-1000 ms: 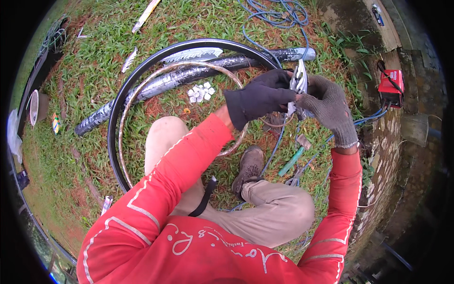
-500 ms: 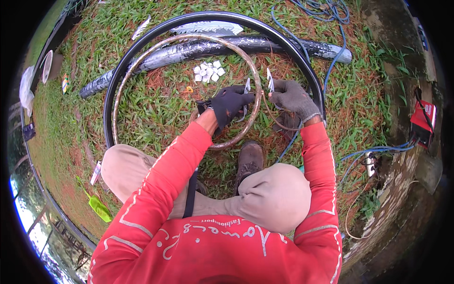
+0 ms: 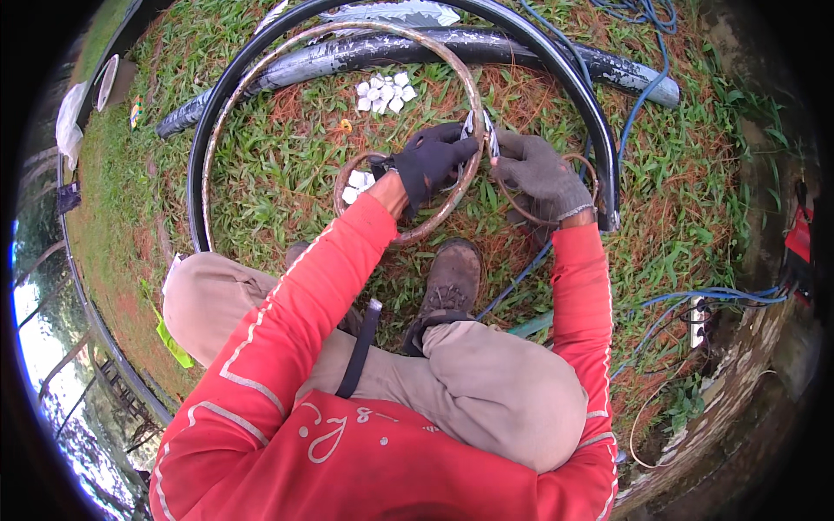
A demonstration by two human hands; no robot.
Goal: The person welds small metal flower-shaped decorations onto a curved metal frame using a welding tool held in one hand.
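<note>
My left hand [image 3: 434,161], in a black glove, is closed at the right side of a large rusty metal ring [image 3: 325,32]. Just right of it my right hand [image 3: 540,174], in a grey glove, pinches a whitish leaf-shaped piece [image 3: 493,139] against or close beside the ring. A small rusty ring hangs behind my left wrist, with white flower pieces [image 3: 359,182] showing in it. Another thin small ring [image 3: 596,177] shows around my right hand. The large ring stands inside a bigger black hoop [image 3: 198,174]. My gloves hide the exact finger contact.
A worn black-and-silver pipe [image 3: 365,54] lies across the grass beyond the rings. White flower-shaped pieces [image 3: 385,93] lie near it. Blue cable [image 3: 647,87] runs along the right, towards a white socket strip [image 3: 698,321] and a red machine [image 3: 799,239] by the wall.
The view has shifted, so the rings and pipe sit higher. My right hand and its leaf piece have come closer to the ring. The small ring with white flowers now shows beside my left wrist.
</note>
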